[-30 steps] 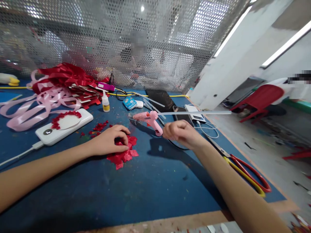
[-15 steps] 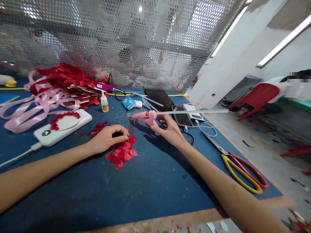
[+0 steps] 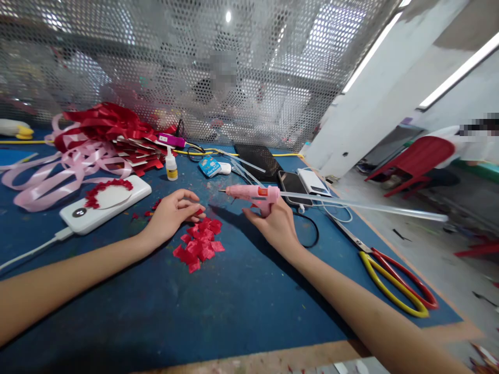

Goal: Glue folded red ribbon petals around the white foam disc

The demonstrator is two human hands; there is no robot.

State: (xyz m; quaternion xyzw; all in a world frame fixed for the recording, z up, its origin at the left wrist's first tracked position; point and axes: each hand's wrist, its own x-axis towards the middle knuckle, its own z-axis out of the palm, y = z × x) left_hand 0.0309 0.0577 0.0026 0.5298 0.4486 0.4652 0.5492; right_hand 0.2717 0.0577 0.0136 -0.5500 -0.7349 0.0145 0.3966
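Observation:
My right hand [image 3: 277,223] is wrapped round the handle of a pink hot glue gun [image 3: 249,193], its nozzle pointing left and a long clear glue stick [image 3: 362,205] sticking out of its back. Between the thumb and fingers of my left hand [image 3: 171,213] a small red fabric piece [image 3: 200,212] shows, mostly hidden. Just beside that hand lies a pile of red fabric pieces [image 3: 200,244] on the blue tabletop. Further left, a white disc [image 3: 113,197] edged with red scrunched bits rests on a white power bank [image 3: 78,215]. Darker red bits [image 3: 150,213] lie partly behind my left hand.
Scissors [image 3: 384,275] with yellow and red handles lie at right, near a phone [image 3: 294,188] and a second white power bank [image 3: 314,182]. A small glue bottle [image 3: 171,165], red ribbon [image 3: 109,124] and pink ribbon [image 3: 78,166] stand at back left, before a perforated metal screen [image 3: 175,67].
My right hand has raised the glue gun off the table and shifted it slightly right. My left hand has drawn back a little from the pile with a red fabric piece in its fingers.

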